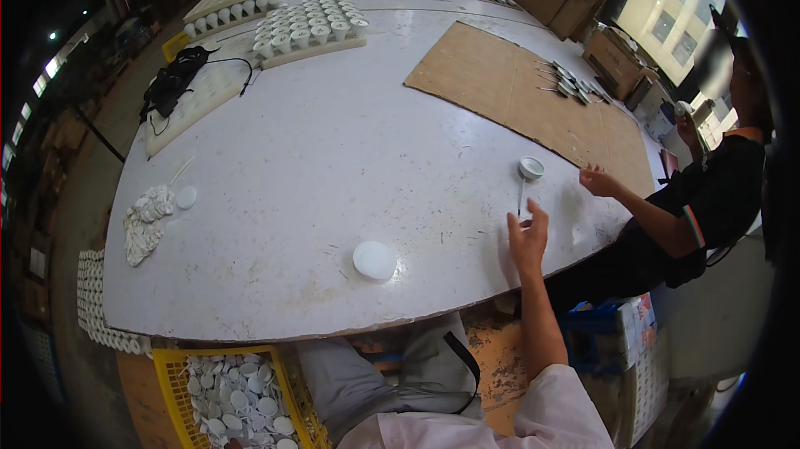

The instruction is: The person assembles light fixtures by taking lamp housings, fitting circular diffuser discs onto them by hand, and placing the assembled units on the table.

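My right hand is over the table near its right front edge, fingers apart and nothing visible in them. Just beyond its fingertips lies a small white round lamp part, cup-shaped, with a thin lead pointing back toward the hand. Whether the fingertips touch the lead's end is hard to tell. A white domed bulb cover sits on the table in front of me, to the left of that hand. My left hand does not show.
A yellow basket of white discs stands below the table's edge. On the white table are a crumpled cloth, a white disc, a black cable bundle, trays of bulb bodies and cardboard. A co-worker stands at right.
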Available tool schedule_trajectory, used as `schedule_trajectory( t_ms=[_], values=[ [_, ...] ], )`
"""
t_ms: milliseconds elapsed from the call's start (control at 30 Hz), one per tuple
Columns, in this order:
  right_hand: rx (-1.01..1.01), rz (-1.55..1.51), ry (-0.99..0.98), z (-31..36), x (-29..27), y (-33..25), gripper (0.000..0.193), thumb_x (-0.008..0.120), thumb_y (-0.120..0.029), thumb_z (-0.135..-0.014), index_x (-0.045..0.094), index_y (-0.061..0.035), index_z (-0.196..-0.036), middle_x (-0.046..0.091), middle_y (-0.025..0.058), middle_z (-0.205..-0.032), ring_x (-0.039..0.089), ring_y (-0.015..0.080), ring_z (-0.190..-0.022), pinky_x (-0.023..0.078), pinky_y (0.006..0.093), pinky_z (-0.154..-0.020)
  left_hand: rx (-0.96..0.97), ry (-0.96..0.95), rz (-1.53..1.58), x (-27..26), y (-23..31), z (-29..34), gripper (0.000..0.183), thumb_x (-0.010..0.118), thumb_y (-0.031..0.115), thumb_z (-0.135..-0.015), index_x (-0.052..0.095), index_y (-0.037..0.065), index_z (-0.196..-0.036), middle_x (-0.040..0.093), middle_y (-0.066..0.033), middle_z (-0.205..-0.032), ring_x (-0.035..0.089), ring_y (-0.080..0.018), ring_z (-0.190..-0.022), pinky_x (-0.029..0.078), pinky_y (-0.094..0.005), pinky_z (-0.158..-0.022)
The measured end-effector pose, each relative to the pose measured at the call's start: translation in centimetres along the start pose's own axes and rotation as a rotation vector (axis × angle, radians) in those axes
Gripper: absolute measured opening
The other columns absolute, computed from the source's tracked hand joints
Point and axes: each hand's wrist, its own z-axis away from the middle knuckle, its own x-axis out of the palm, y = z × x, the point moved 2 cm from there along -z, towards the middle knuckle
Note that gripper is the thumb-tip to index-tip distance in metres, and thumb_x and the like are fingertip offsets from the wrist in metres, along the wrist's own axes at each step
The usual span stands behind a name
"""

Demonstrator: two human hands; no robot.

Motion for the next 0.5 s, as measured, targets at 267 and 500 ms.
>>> schedule_trajectory(
  t_ms=[267, 500],
  values=[
    [0.368, 0.334, -0.169, -8.0, 2.4, 3.8, 0.054, 0.070, -0.041, -0.075, 0.060, -0.0024, -0.111, 0.064, 0.0192, -0.103, 0.063, 0.0325, -0.093, 0.049, 0.0403, -0.082, 0.847, -0.120, -0.726, 1.2, 0.5, 1.8, 0.023, 0.052, 0.021, -0.089, 0.067, 0.006, -0.097, 0.066, -0.0122, -0.103, 0.062, -0.0309, -0.097, 0.049, -0.0415, -0.082],
    [0.235, 0.417, -0.322, -5.6, 2.3, 3.1, 0.034, 0.063, -0.035, -0.083, 0.060, -0.0019, -0.083, 0.065, 0.0159, -0.079, 0.063, 0.0334, -0.075, 0.048, 0.0425, -0.069, 0.529, -0.510, -0.017, 12.7, 15.8, 14.7, 0.026, 0.067, 0.010, -0.081, 0.064, -0.003, -0.102, 0.068, -0.0112, -0.092, 0.064, -0.0167, -0.087, 0.049, -0.0275, -0.079]
  ],
)
